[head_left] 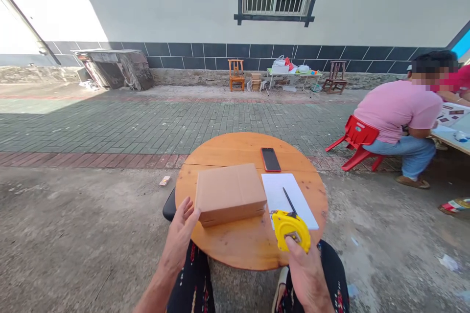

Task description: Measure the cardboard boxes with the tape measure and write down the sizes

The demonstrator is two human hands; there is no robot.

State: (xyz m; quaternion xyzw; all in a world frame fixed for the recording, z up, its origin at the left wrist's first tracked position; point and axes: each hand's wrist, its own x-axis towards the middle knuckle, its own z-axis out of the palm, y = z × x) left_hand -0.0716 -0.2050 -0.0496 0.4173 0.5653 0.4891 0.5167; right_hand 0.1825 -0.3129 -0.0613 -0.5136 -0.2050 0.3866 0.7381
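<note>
A closed brown cardboard box (229,192) lies on a small round wooden table (235,247) in front of me. My left hand (180,234) is open, its fingertips touching the box's near left corner. My right hand (306,269) is closed on a yellow tape measure (290,229), held just above the table's near right edge. Behind the tape measure lies a white sheet of paper (281,195) with a dark pen (289,200) on it. A phone (270,159) with a red case rests at the far side of the table.
A person in a pink shirt (398,107) sits on a red plastic chair (358,142) at another table (450,137) on the right. A wooden chair (236,74), a folding table (293,74) and a stool (336,77) stand by the far wall. Paved ground surrounds me.
</note>
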